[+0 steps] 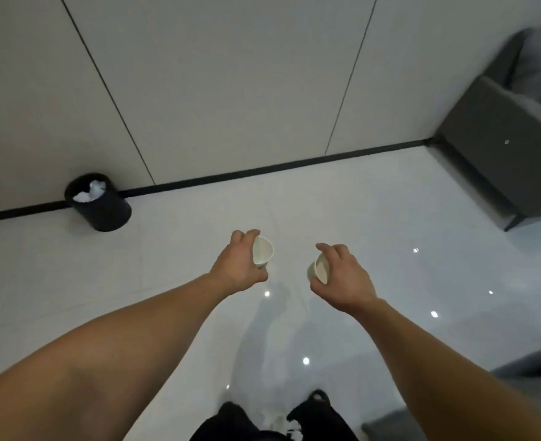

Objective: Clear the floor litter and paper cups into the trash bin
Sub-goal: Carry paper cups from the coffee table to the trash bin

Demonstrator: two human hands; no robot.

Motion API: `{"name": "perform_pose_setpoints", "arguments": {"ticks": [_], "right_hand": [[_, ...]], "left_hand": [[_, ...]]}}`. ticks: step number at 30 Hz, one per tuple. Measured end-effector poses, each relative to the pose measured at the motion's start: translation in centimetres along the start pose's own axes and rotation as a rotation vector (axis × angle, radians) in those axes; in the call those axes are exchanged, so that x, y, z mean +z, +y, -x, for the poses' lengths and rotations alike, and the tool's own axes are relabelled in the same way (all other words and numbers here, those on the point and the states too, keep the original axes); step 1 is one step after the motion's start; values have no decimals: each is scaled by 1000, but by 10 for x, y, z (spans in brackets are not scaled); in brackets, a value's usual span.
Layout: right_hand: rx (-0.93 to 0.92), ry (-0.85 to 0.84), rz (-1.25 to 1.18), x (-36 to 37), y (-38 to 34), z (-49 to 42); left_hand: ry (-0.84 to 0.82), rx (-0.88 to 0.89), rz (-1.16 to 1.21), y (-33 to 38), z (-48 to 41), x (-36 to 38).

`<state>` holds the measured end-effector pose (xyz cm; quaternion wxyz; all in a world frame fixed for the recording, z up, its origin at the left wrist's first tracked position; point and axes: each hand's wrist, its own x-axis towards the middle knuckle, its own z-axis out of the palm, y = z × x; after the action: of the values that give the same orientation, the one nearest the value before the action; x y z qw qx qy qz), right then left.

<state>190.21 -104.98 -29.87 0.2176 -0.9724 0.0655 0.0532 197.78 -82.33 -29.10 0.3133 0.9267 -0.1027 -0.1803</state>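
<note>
The person stands on a glossy white floor (390, 218) with both bare arms stretched out, a white paper cup in each hand.

The left hand (237, 265) has its fingers and thumb curled round the left cup (263, 250), gripping it by the side. That cup is tipped over, its long axis leaning away from upright, its open mouth turned up and to the right so the pale inside shows and its base low by the thumb.

The right hand (345, 278) grips the right cup (319, 269) the same way, fingers arched over the top and thumb beneath. This one lies nearer to level, with its mouth turned towards the palm and its base pointing left, at the other cup. The two cups hang near each other but apart, above the middle of the floor, touching nothing but the hands.

The black trash bin (103, 208) stands at the far edge of the floor towards the left, against the black skirting strip (263, 169) at the foot of the pale panelled wall (231, 90). It is well apart from both cups. Crumpled white paper (90, 191) lies inside it, showing at the rim.

In the far right corner of the floor sits a grey armchair (498, 154), blurred.
</note>
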Motion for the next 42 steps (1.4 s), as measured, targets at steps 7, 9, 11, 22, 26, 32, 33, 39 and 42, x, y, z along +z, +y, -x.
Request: {"name": "perform_pose_setpoints", "arguments": {"ticks": [7,9,11,22,26,32,33,39,42], "right_hand": [[-213,-110,47,25,-80,-129],[-274,-126,51,31,-103,-171],[-327,-154,39,34,-131,-211],[-675,-328,65,87,-311,-362],[-734,-360,92,127,-380,-405],[-720,-387,108,169,-488,-470],[-724,-378,101,173,-505,-480],[-717,-345,74,198,-584,-551],[-702,-365,81,223,-610,-597]], "left_hand": [[183,-125,-23,-68,-63,-82],[234,-175,-31,-85,-78,-103],[278,-251,-31,-99,-89,-127],[481,-548,70,-213,-122,-231],[549,-593,94,-277,-144,-272],[534,-597,70,-371,-176,-356],[534,-587,56,-385,-184,-372],[539,-558,34,-452,-251,-457],[525,-537,15,-486,-294,-481]]}}
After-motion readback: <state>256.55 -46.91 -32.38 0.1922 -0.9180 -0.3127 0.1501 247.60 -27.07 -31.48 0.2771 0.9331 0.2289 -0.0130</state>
